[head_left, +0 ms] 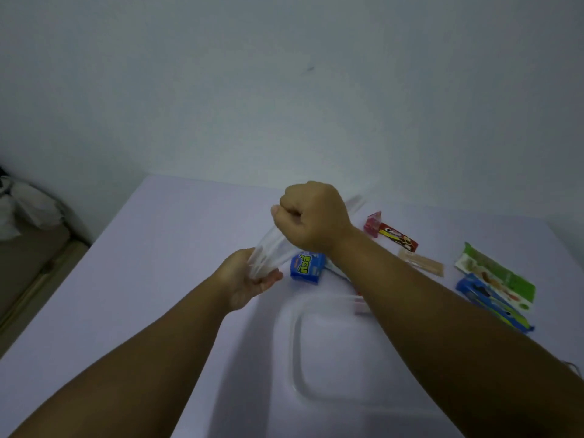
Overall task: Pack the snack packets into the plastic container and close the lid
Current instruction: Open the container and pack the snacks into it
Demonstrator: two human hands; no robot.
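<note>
**Op:** Both hands are on the clear lid (271,251), which is held up off the table (158,279) and tilted. Left hand (249,279) pinches its near, lower edge, fingers curled under it. Right hand (313,216) is fisted tight on the far, upper edge.

**Log:** And the container?

**Op:** The clear plastic container (316,358) sits open on the table just below the hands, nearest me. I can make out only its rim; my right forearm crosses its far right corner. It looks empty, though clear walls make that hard to swear to.

**Log:** So which step?

**Op:** My read is lid removal, with packing not yet begun. Next move, I judge: park the lid on the bare table to the left, free both hands, then start gathering packets.

**Log:** Packets?

**Op:** All still on the table. Blue packet (306,267) sits just beyond the rim, partly under the lid. Small pink packet (373,224) touches a red bar (399,240); a tan sachet (420,263) lies near them. To the right are a long green packet (496,279) and a blue-striped packet (493,301), side by side.

**Log:** Obstructions?

**Op:** The lid hangs over the blue packet. There is a red-white scrap at the rim under my forearm, and I can't tell what it is.
</note>
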